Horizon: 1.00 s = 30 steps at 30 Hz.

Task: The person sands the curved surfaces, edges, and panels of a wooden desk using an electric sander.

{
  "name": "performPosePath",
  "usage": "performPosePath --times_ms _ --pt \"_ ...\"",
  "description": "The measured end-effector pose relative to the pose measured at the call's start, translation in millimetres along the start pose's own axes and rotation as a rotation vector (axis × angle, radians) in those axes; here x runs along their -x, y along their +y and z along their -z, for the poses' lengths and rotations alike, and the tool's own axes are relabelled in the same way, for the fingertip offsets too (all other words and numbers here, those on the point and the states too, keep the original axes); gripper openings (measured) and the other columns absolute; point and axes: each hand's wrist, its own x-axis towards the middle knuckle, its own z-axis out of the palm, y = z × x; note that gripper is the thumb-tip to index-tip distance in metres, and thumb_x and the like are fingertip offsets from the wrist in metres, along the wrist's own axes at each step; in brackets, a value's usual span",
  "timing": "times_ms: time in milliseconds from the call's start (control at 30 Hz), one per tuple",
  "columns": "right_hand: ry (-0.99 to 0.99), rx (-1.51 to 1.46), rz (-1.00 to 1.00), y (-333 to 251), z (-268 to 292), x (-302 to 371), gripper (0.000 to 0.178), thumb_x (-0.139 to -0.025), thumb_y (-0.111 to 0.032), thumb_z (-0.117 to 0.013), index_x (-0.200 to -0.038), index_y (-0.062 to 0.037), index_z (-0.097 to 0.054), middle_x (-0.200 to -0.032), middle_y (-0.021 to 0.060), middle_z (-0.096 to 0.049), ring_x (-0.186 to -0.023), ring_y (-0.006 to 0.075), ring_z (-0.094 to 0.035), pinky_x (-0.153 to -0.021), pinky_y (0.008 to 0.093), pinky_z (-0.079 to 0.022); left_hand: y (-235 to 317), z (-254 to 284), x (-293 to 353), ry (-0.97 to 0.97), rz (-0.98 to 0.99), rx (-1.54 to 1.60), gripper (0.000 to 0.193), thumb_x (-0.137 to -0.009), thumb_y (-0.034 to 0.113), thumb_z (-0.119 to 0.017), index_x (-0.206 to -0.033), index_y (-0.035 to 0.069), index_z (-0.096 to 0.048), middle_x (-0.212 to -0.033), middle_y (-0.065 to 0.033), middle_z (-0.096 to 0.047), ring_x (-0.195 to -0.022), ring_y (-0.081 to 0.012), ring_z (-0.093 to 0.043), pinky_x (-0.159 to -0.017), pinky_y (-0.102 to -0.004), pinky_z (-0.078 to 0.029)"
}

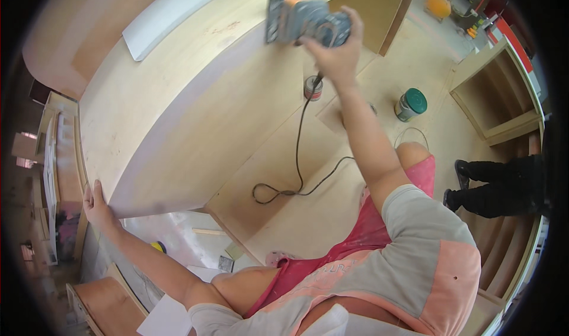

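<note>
My right hand [338, 57] is closed round the body of an electric sander [305, 21], blue-grey with an orange patch and blurred by motion. Its flat square pad is at the rim of a large curved wooden counter [178, 69], near the far end. A black cord [299, 134] hangs from the sander and loops over the pale board below. At the counter's near left corner, my left hand [99, 208] grips the edge with fingers bent over it. The counter's curved front face is pale, with a whitish band along its upper edge.
A white curved strip [169, 19] lies on the countertop. Beyond my right arm stand a green-lidded can [411, 104] and a smaller can [313, 88]. A person in black trousers [504, 185] stands at right by open wooden shelving [498, 93]. A yellow-orange machine [438, 6] sits far back.
</note>
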Motion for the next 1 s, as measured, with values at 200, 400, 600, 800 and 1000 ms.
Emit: performPosePath --times_ms 200,400,600,800,1000 --pt "0.108 -0.105 -0.431 33.5 33.4 -86.3 0.079 -0.053 -0.013 -0.087 -0.119 0.0024 -0.046 -0.096 0.0101 -0.06 -0.087 0.0218 -0.06 -0.078 0.0313 -0.051 19.0 -3.4 -3.0 -0.043 0.015 -0.359 0.073 -0.077 0.035 -0.076 -0.126 -0.011 -0.047 -0.113 -0.0203 -0.062 -0.098 -0.0231 -0.062 -0.087 -0.0302 -0.047" --pt "0.082 0.003 -0.277 28.7 21.0 -77.4 0.08 -0.053 -0.018 -0.087 -0.119 0.0021 -0.047 -0.102 0.012 -0.058 -0.092 0.024 -0.059 -0.082 0.0336 -0.05 46.9 -16.3 -35.7 -0.191 0.039 -1.143 0.109 -0.072 0.075 -0.055 -0.134 -0.012 -0.038 -0.129 -0.029 -0.051 -0.121 -0.038 -0.049 -0.102 -0.0398 -0.037" --pt "0.032 0.045 0.03 21.6 20.8 -56.8 0.08 -0.053 -0.022 -0.086 -0.119 0.0009 -0.047 -0.111 0.0155 -0.051 -0.102 0.0271 -0.054 -0.088 0.0359 -0.046 52.8 -36.3 -21.1 -0.061 0.13 -1.113 0.11 -0.074 0.079 -0.045 -0.137 -0.01 -0.035 -0.137 -0.0288 -0.043 -0.131 -0.039 -0.039 -0.107 -0.043 -0.03" --pt "0.148 0.019 -0.156 37.2 23.8 -69.8 0.077 -0.056 -0.002 -0.076 -0.125 0.0003 -0.041 -0.109 0.0111 -0.052 -0.099 0.0198 -0.055 -0.087 0.0316 -0.047 50.9 -35.6 -19.4 -0.021 0.1 -1.11 0.107 -0.075 0.077 -0.047 -0.136 -0.011 -0.037 -0.137 -0.0285 -0.043 -0.13 -0.0391 -0.039 -0.107 -0.0424 -0.031" --pt "-0.002 -0.01 0.063 6.7 10.6 -21.1 0.074 -0.055 -0.015 -0.082 -0.119 -0.0014 -0.047 -0.108 0.0154 -0.051 -0.094 0.0277 -0.053 -0.081 0.036 -0.047 47.7 -28.3 -22.0 -0.033 0.094 -1.123 0.108 -0.075 0.077 -0.048 -0.135 -0.012 -0.036 -0.137 -0.0296 -0.042 -0.131 -0.039 -0.038 -0.107 -0.041 -0.031"
